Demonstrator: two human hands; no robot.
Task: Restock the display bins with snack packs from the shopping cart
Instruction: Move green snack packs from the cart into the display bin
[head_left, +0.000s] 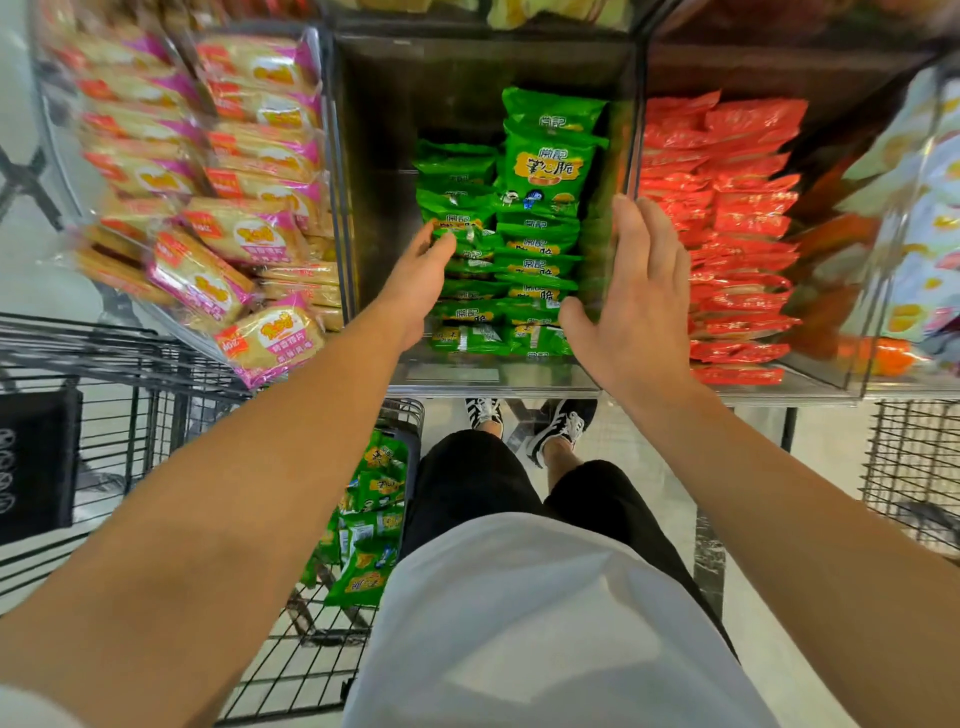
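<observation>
Left hand (415, 291) fingers rest on green snack packs (540, 228) in clear bin (493, 376); right hand (636, 296) spread flat beside stack. Shopping cart (322, 623) below.

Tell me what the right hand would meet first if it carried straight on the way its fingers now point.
Probably the green snack packs at the back of the middle bin, or the clear divider wall beside them. The open right hand points up into the bin along that wall; depth is unclear from this single view.

Single head cam, wide-angle, looks fwd and steeply down, close over clear bin (363, 208), own legs visible.
</observation>
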